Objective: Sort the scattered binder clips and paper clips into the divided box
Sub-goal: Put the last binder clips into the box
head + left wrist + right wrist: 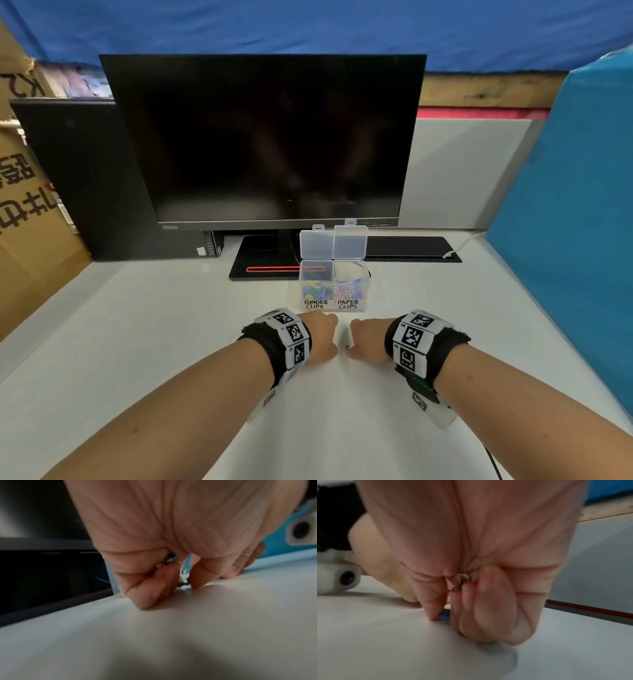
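Observation:
The clear divided box (334, 291) stands open before the monitor, its halves labelled BINDER CLIPS and PAPER CLIPS; coloured clips lie in both. Just in front of it both fists rest on the white table. My left hand (323, 337) is curled round small clips: in the left wrist view a blue clip with a silver handle (165, 561) shows under the fingers, and a teal bit (184, 583) by the thumb. My right hand (366, 339) pinches a blue binder clip (444, 613) against the table, its wire handle (463, 577) sticking up between the fingers.
A dark monitor (267, 137) on a black stand (260, 270) rises right behind the box. A black computer case (85, 178) and cardboard stand at the left, a blue-covered block (575, 222) at the right. A black pad (411, 248) lies at the back right.

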The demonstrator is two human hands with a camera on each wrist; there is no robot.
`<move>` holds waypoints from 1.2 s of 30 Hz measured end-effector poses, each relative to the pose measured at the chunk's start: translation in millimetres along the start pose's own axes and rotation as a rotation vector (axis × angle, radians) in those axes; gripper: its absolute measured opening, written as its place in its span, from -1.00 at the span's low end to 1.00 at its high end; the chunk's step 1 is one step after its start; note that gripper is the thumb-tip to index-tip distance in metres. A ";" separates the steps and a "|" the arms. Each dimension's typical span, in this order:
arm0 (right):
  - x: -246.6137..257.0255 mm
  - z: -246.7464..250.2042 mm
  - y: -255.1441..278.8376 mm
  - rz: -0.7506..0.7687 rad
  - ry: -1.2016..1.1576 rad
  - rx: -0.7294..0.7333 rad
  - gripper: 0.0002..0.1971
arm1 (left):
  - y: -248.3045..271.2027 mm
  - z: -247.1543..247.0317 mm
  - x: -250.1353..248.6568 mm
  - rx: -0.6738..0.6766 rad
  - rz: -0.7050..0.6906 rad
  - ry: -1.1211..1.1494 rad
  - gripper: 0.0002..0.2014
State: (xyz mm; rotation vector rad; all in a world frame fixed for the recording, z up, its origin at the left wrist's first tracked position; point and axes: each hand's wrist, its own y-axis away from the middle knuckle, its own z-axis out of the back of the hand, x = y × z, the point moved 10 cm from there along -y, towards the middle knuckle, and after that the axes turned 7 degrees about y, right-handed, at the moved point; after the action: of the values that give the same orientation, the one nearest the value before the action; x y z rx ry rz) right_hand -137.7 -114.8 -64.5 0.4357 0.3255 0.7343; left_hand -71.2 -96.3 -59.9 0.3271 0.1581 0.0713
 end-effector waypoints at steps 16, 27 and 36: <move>-2.8 0.7 -1.4 0.019 -0.934 0.077 -0.84 | 37.7 -10.4 57.7 0.140 0.242 1.388 -0.77; 54.4 30.4 -12.6 0.098 -0.289 -0.150 -0.74 | 40.2 -22.2 79.8 0.209 0.345 1.653 -0.71; 73.8 20.4 -14.3 0.046 -0.130 -0.083 -0.63 | 44.8 -30.0 95.1 0.204 0.382 1.618 -0.81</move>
State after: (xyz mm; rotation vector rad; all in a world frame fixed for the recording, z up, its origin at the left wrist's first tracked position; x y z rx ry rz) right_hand -69.1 -77.9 -63.7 0.4117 0.1629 0.7577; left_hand 15.5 -35.5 -86.9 0.4342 1.7149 0.7005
